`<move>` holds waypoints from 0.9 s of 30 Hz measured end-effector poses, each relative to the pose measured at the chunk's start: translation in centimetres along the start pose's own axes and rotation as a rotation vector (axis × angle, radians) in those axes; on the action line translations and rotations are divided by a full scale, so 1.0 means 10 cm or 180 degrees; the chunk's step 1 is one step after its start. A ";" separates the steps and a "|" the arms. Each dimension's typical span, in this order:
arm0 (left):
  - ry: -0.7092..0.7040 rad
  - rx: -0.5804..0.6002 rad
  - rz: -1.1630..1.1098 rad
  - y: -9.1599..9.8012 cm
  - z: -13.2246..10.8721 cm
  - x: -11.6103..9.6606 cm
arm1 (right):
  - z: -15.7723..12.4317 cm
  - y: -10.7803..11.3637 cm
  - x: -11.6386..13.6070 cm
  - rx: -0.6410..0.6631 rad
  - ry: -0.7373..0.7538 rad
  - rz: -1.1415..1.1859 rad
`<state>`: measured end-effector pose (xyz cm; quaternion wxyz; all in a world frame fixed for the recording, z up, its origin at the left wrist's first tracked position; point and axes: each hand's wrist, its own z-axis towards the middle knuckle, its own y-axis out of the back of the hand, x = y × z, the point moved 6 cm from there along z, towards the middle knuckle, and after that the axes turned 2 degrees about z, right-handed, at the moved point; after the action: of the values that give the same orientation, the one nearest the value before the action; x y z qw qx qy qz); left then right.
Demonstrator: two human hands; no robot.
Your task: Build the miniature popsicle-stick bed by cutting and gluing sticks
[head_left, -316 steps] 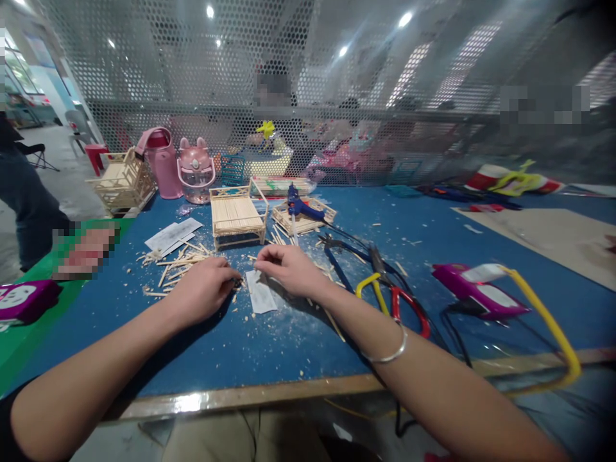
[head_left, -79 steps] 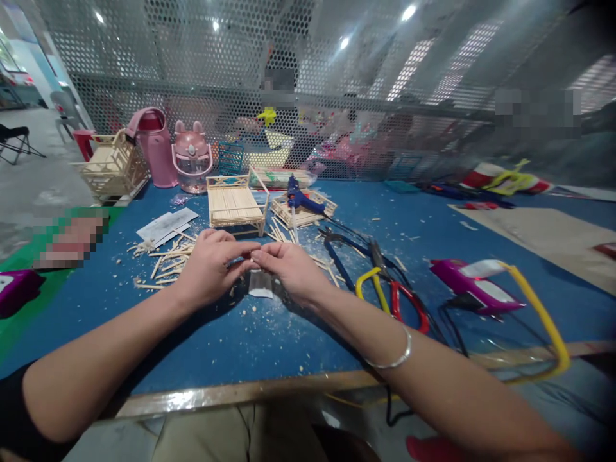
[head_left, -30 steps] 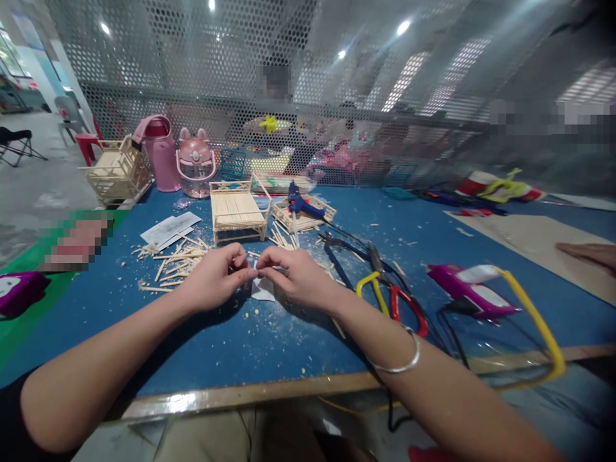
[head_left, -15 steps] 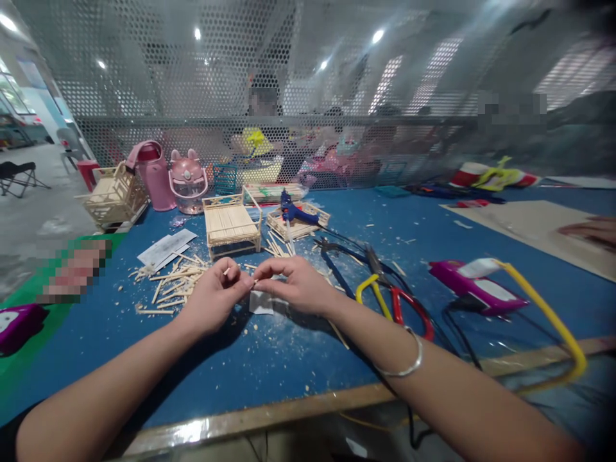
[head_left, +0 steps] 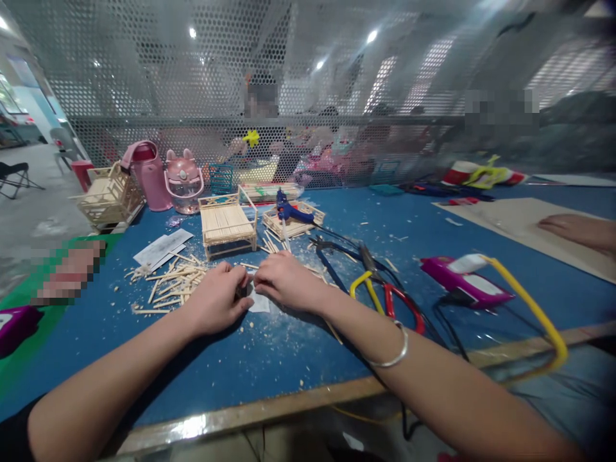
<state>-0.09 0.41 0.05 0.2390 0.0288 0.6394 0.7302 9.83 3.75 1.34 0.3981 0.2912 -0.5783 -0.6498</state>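
**Bare left hand point(head_left: 216, 298) and bare right hand point(head_left: 291, 282) held close together at a small white rectangular paper slip point(head_left: 260, 304)**

The paper slip is laid on the blue-topped desk point(head_left: 269, 366) between the two hands, its far end partly covered by the fingers of the right hand; whether it is touched cannot be told. The left grip is loosely curled, with the thumb parted from the bent fingers. The right grip is bent downward, its fingers bunched. Whether anything small is pinched in either grip cannot be made out. A shiny silver bangle point(head_left: 404, 346) is worn on the right arm.

Just beside the left hand, pale thin wooden sticks point(head_left: 176, 282) are heaped, and white printed paper sheets point(head_left: 166, 247) are placed beyond them. A small bed-shaped model of pale sticks point(head_left: 228, 223) is stood upright behind the hands. To its right, a blue glue gun point(head_left: 291, 210) is rested on a flat pale stick frame point(head_left: 272, 224).

Metal pliers with yellow and red handles point(head_left: 368, 260) are laid to the right of the right hand. Farther right, another person's hand point(head_left: 582, 231) is rested on a tan flat sheet point(head_left: 481, 218).
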 end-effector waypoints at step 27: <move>0.0167 0.0120 0.0251 0.01 -0.01 -0.04 | 0.02 -0.03 0.15 0.0044 -0.0017 -0.0117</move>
<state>0.20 0.17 0.19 0.1925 0.0393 0.6574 0.7274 8.81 2.59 1.18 0.3824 0.3029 -0.5784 -0.6538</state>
